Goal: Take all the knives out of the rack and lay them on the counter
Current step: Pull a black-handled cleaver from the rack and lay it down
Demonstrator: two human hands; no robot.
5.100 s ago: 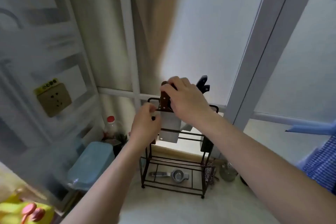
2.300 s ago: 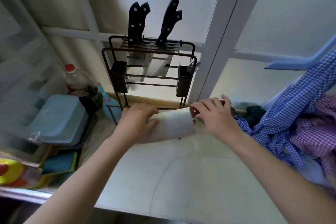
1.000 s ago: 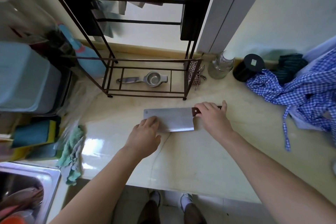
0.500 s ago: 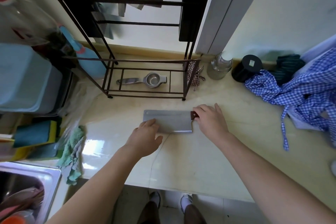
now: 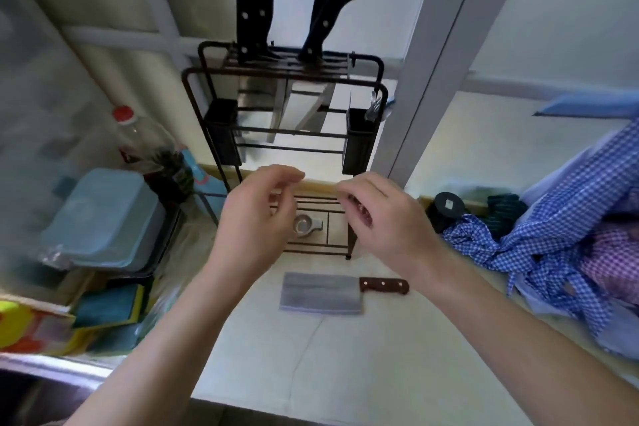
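Hovering mid-frame, both hands empty above the counter (image 5: 345, 356). Left hand (image 5: 254, 218) loosely curled, fingers (image 5: 287, 176) half open, gripping nothing. Right hand (image 5: 383, 218) same, fingers (image 5: 349, 188) relaxed and bent, holding nothing. Both sit in front of the lower part of the rack (image 5: 283, 107), not touching it. Cleaver (image 5: 321, 294) lies flat on the counter, lower centre, just in front of the rack's base, brown handle (image 5: 383, 285) pointing right, apart from both hands. Four black-handled knives remain in the rack's top slots, upper centre: left pair (image 5: 254, 7) upright, right pair (image 5: 328, 7) tilted right. Blue checked cloth (image 5: 560, 235) heaped at right edge. Teal container (image 5: 103, 218) and bottle (image 5: 138, 138) at left. Frame slightly blurred.
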